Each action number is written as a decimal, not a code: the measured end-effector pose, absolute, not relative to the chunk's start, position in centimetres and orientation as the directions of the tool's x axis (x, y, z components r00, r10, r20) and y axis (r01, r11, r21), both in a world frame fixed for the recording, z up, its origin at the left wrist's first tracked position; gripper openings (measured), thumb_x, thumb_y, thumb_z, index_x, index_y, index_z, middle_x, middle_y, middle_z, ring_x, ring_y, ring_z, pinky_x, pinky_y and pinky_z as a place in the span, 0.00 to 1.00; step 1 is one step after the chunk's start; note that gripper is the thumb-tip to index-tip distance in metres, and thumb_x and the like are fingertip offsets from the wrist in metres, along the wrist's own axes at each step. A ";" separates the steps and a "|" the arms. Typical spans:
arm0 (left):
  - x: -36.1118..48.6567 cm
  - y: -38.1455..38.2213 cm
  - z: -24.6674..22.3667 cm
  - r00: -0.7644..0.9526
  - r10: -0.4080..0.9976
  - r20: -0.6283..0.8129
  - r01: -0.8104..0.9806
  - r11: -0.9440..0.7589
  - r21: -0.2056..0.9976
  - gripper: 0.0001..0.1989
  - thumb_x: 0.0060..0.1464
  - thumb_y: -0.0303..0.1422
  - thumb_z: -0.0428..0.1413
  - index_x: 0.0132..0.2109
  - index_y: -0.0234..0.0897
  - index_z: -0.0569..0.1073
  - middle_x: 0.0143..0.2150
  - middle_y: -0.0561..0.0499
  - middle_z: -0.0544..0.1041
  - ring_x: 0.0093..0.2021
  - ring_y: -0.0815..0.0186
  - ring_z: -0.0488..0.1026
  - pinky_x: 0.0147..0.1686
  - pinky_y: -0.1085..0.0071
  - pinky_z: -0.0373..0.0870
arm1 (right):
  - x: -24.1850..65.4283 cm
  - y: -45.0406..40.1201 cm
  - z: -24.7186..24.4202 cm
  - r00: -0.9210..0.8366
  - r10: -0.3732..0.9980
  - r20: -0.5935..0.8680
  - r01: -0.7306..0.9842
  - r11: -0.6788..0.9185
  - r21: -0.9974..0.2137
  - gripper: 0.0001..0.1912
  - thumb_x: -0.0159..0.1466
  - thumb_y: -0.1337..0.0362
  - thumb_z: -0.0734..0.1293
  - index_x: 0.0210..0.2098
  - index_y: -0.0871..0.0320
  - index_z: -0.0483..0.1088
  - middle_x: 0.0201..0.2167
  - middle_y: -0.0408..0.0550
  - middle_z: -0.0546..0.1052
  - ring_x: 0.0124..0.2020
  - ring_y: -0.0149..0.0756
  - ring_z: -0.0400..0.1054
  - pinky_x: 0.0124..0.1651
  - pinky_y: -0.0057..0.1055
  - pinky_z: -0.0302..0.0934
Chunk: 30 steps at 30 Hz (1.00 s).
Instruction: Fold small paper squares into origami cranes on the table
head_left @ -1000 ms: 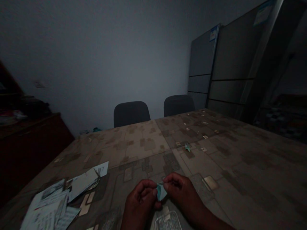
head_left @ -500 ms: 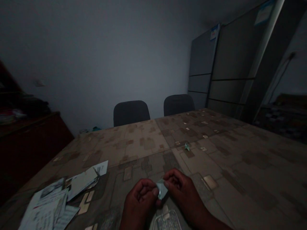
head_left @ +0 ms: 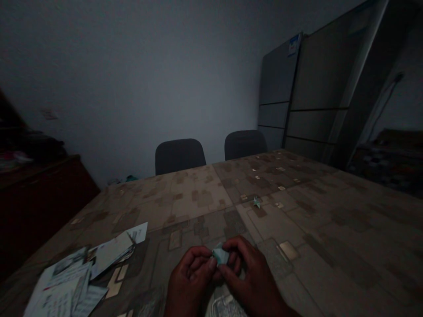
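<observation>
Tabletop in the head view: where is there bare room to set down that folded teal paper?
Widest patch: the patterned tabletop right of the right hand. Another lies ahead of the hands, between the paper pile and the small folded paper figure. Crowded: the pile itself, and below the left hand and folded teal paper, by a clear plastic container.

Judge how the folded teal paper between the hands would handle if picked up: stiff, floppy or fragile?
Probably very light: the folded teal paper looks thin, though its layered folds may stiffen it. It likely dents under a hard pinch from the right hand. Dropped, it would probably sit rather than roll, like the small folded figure on the tabletop.
</observation>
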<state>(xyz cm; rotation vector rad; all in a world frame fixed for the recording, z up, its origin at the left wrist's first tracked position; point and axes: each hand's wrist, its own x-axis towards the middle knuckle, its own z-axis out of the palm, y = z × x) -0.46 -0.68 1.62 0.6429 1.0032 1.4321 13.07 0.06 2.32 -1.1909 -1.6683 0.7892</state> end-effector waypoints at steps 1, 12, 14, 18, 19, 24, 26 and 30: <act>-0.4 -0.7 1.5 -0.138 0.975 -0.172 -0.502 0.081 0.861 0.17 0.34 0.32 0.71 0.31 0.35 0.72 0.23 0.52 0.78 0.23 0.68 0.75 0.25 0.75 0.71 | 13.1 0.1 2.3 -0.119 0.947 0.298 0.352 0.321 -0.879 0.14 0.52 0.75 0.66 0.37 0.58 0.69 0.29 0.43 0.70 0.28 0.33 0.65 0.30 0.28 0.60; -1.0 -0.5 1.2 -0.146 0.975 -0.167 -0.424 0.091 0.901 0.16 0.36 0.32 0.70 0.35 0.32 0.78 0.25 0.48 0.80 0.26 0.66 0.77 0.28 0.74 0.73 | 13.0 0.3 2.2 -0.150 0.984 0.096 -0.022 0.094 -0.995 0.11 0.56 0.72 0.64 0.39 0.60 0.69 0.29 0.45 0.73 0.31 0.36 0.71 0.35 0.32 0.65; -1.0 -0.5 1.1 -0.142 0.976 -0.163 -0.432 0.087 0.898 0.16 0.36 0.31 0.70 0.35 0.32 0.78 0.25 0.48 0.80 0.26 0.65 0.77 0.28 0.73 0.73 | 13.0 0.3 2.3 -0.140 0.987 0.081 -0.041 0.076 -0.996 0.11 0.56 0.72 0.64 0.39 0.60 0.69 0.29 0.45 0.73 0.30 0.35 0.71 0.34 0.31 0.64; -0.7 -0.5 0.9 -0.161 0.972 -0.170 -0.433 0.085 0.897 0.17 0.35 0.32 0.70 0.35 0.33 0.78 0.26 0.47 0.80 0.26 0.64 0.77 0.28 0.72 0.73 | 13.1 0.3 2.5 -0.126 0.989 0.080 -0.021 0.078 -0.997 0.11 0.54 0.72 0.65 0.38 0.60 0.69 0.30 0.46 0.73 0.31 0.36 0.70 0.35 0.32 0.65; -0.7 -0.5 0.9 -0.172 0.971 -0.167 -0.420 0.081 0.904 0.17 0.35 0.32 0.69 0.35 0.33 0.78 0.26 0.47 0.80 0.25 0.64 0.77 0.27 0.72 0.72 | 13.1 0.2 2.6 -0.122 0.989 0.084 -0.013 0.083 -0.996 0.11 0.54 0.72 0.65 0.38 0.60 0.69 0.30 0.46 0.73 0.31 0.36 0.70 0.34 0.32 0.65; -0.8 -0.5 1.1 -0.256 0.958 -0.133 -0.268 0.062 0.961 0.11 0.38 0.29 0.65 0.33 0.35 0.76 0.21 0.52 0.77 0.23 0.67 0.74 0.25 0.76 0.69 | 12.9 0.1 2.3 -0.109 0.988 0.112 0.021 0.115 -0.993 0.11 0.54 0.74 0.65 0.37 0.60 0.68 0.29 0.45 0.73 0.31 0.36 0.71 0.35 0.32 0.65; -0.8 -0.6 1.3 -0.272 0.956 -0.112 -0.216 0.053 0.975 0.09 0.38 0.29 0.63 0.32 0.36 0.75 0.20 0.54 0.76 0.23 0.68 0.73 0.24 0.76 0.68 | 12.8 0.0 2.1 -0.112 0.987 0.117 0.051 0.123 -0.991 0.12 0.54 0.73 0.65 0.38 0.59 0.69 0.29 0.45 0.73 0.31 0.36 0.71 0.35 0.32 0.65; -0.6 -1.0 2.1 -0.297 0.954 -0.027 -0.094 -0.001 0.996 0.06 0.39 0.29 0.62 0.30 0.36 0.76 0.22 0.54 0.77 0.24 0.67 0.73 0.25 0.76 0.68 | 12.7 0.0 1.9 -0.080 0.988 0.132 0.131 0.142 -0.981 0.12 0.54 0.73 0.67 0.38 0.58 0.69 0.29 0.44 0.73 0.30 0.35 0.70 0.34 0.30 0.64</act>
